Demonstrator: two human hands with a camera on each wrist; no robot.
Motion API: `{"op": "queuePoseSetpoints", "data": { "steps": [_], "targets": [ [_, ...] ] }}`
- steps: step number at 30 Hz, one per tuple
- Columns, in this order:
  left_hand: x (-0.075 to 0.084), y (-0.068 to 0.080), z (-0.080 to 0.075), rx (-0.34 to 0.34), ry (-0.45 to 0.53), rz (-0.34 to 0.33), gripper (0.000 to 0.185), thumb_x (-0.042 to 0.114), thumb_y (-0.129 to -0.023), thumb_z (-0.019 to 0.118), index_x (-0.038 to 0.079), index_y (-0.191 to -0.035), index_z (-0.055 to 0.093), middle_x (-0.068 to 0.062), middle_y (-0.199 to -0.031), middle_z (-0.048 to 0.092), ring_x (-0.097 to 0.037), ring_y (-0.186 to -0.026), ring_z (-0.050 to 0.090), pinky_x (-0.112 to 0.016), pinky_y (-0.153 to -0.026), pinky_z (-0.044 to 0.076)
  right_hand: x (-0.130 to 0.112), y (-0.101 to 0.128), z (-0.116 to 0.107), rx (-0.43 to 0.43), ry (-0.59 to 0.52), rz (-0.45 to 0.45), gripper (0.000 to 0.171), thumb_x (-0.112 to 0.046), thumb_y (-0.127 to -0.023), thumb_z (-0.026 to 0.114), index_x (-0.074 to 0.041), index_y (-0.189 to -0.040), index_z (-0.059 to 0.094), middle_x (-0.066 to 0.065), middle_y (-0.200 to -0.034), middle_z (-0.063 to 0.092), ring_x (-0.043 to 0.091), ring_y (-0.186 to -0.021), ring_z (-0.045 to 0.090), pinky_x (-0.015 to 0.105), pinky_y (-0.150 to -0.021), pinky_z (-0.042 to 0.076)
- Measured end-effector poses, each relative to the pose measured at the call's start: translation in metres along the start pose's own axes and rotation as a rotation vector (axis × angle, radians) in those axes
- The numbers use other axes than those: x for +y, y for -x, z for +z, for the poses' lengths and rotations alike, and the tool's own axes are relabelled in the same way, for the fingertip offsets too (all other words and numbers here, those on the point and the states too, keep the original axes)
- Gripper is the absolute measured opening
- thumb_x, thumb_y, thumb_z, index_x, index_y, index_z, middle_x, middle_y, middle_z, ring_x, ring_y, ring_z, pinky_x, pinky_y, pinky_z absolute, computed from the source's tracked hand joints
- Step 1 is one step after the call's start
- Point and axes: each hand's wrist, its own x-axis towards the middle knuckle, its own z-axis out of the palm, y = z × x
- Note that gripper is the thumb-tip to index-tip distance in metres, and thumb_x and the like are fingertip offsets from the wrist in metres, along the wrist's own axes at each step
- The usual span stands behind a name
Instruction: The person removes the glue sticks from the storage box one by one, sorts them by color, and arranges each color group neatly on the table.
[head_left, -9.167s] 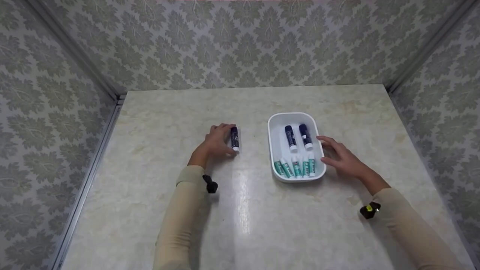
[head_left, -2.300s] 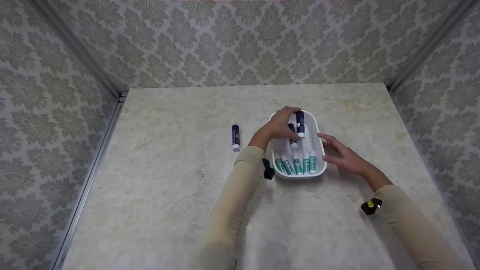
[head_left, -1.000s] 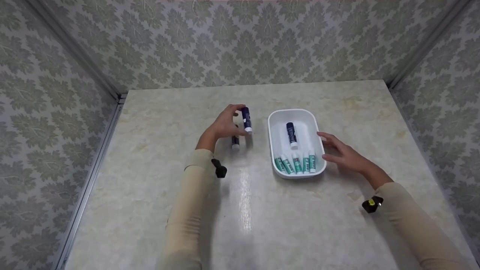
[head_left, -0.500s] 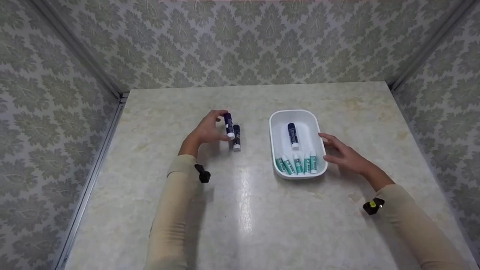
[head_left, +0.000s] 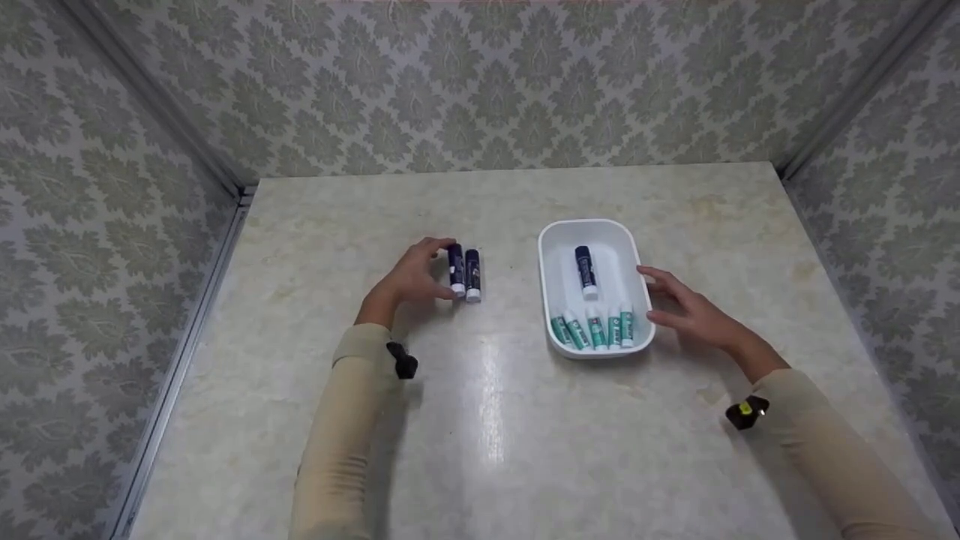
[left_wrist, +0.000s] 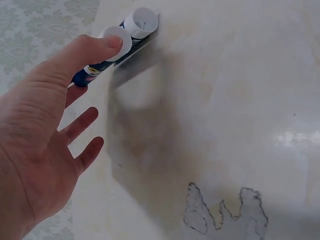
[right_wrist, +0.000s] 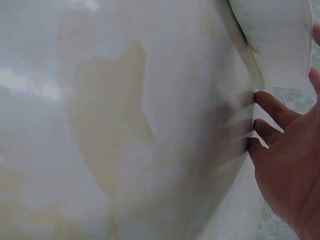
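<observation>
My left hand (head_left: 439, 271) pinches a dark blue stick with a white cap (head_left: 455, 268) and holds it down on the table right beside a second, matching stick (head_left: 472, 274). In the left wrist view my thumb lies on the held stick's cap (left_wrist: 114, 42), with the other stick's cap (left_wrist: 140, 22) just past it. A white oval tray (head_left: 585, 223) stands to the right. It holds one dark blue stick (head_left: 586, 271) and several green sticks (head_left: 594, 331). My right hand (head_left: 660, 300) rests with straight fingers against the tray's right wall (right_wrist: 280, 45).
The pale marble-look table (head_left: 525, 435) is boxed in by patterned walls (head_left: 480, 82) at the back and on both sides. A metal rail (head_left: 187, 352) runs along the table's left edge.
My left hand lifted a dark blue stick out of the tray, carried it left and lowered it beside the stick lying on the table. The right hand stayed at the tray.
</observation>
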Motion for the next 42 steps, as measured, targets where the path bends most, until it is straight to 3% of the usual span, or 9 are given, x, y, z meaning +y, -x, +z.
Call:
{"op": "queuePoseSetpoints", "data": {
  "steps": [6,7,10,13,18,29,35,40,42],
  "targets": [
    [-0.060,-0.040,0.017,-0.016,0.020,0.026,0.116,0.033,-0.077,0.105,0.025,-0.175,0.043,-0.007,-0.177,0.045,-0.035,-0.164,0.044,-0.051,-0.138,0.039,0.001,0.000,0.001,0.002,0.021,0.022,0.081,-0.033,-0.112,0.071,-0.029,-0.180,0.026,0.025,-0.178,0.042,0.051,-0.165,0.042,0.080,-0.135,0.022],
    [-0.060,-0.040,0.017,-0.018,0.016,0.024,0.117,0.033,-0.077,0.106,0.025,-0.175,0.043,-0.007,-0.177,0.045,-0.034,-0.164,0.044,-0.051,-0.138,0.038,0.001,0.000,0.001,0.002,0.023,0.027,0.081,-0.034,-0.112,0.071,-0.029,-0.180,0.026,0.024,-0.179,0.041,0.050,-0.166,0.041,0.080,-0.135,0.021],
    [-0.057,-0.039,0.018,-0.015,-0.003,-0.017,0.115,0.031,-0.077,0.104,0.028,-0.175,0.043,-0.005,-0.179,0.044,-0.034,-0.166,0.040,-0.055,-0.139,0.034,0.002,0.000,0.001,-0.002,0.032,0.033,0.081,-0.036,-0.112,0.070,-0.031,-0.180,0.025,0.023,-0.181,0.038,0.050,-0.166,0.040,0.080,-0.136,0.020],
    [-0.039,-0.027,0.014,-0.032,-0.038,-0.037,0.113,0.029,-0.080,0.102,0.026,-0.175,0.043,-0.005,-0.181,0.042,-0.034,-0.168,0.036,-0.056,-0.140,0.033,0.002,-0.001,0.000,-0.005,0.037,0.040,0.081,-0.037,-0.112,0.070,-0.032,-0.180,0.024,0.022,-0.183,0.034,0.051,-0.167,0.038,0.081,-0.136,0.019],
    [-0.048,-0.034,0.017,-0.027,-0.065,-0.054,0.114,0.033,-0.079,0.103,0.032,-0.175,0.043,0.000,-0.184,0.039,-0.033,-0.171,0.030,-0.060,-0.140,0.029,0.001,0.000,0.000,-0.006,0.028,0.040,0.082,-0.037,-0.112,0.070,-0.031,-0.180,0.025,0.022,-0.184,0.034,0.051,-0.168,0.037,0.081,-0.136,0.017],
    [-0.038,-0.022,0.016,-0.027,-0.042,-0.018,0.120,0.033,-0.078,0.104,0.028,-0.178,0.037,-0.005,-0.185,0.036,-0.043,-0.176,0.016,-0.072,-0.140,0.017,0.001,0.001,0.001,0.002,0.011,0.011,0.080,-0.032,-0.112,0.070,-0.028,-0.179,0.027,0.027,-0.176,0.045,0.051,-0.166,0.041,0.080,-0.136,0.019],
    [-0.024,-0.016,0.009,-0.031,-0.053,-0.016,0.120,0.040,-0.079,0.104,0.031,-0.178,0.036,-0.008,-0.187,0.031,-0.042,-0.172,0.023,-0.070,-0.139,0.025,0.000,0.000,0.001,-0.003,0.021,0.022,0.081,-0.033,-0.112,0.071,-0.027,-0.179,0.025,0.027,-0.175,0.046,0.051,-0.165,0.041,0.081,-0.136,0.018],
    [-0.006,-0.008,0.003,-0.006,-0.078,0.002,0.114,0.037,-0.085,0.100,0.027,-0.179,0.035,-0.012,-0.187,0.029,-0.044,-0.172,0.024,-0.073,-0.138,0.022,-0.002,0.000,0.001,-0.009,0.028,0.031,0.082,-0.034,-0.112,0.070,-0.028,-0.180,0.024,0.027,-0.177,0.044,0.052,-0.166,0.039,0.081,-0.136,0.018],
    [0.009,-0.002,0.000,-0.005,-0.076,-0.007,0.112,0.031,-0.089,0.097,0.025,-0.180,0.032,-0.013,-0.188,0.028,-0.044,-0.174,0.022,-0.075,-0.138,0.018,-0.002,0.000,0.001,-0.010,0.031,0.044,0.083,-0.036,-0.112,0.070,-0.030,-0.180,0.023,0.027,-0.178,0.042,0.052,-0.167,0.038,0.081,-0.136,0.018]
  ]
}}
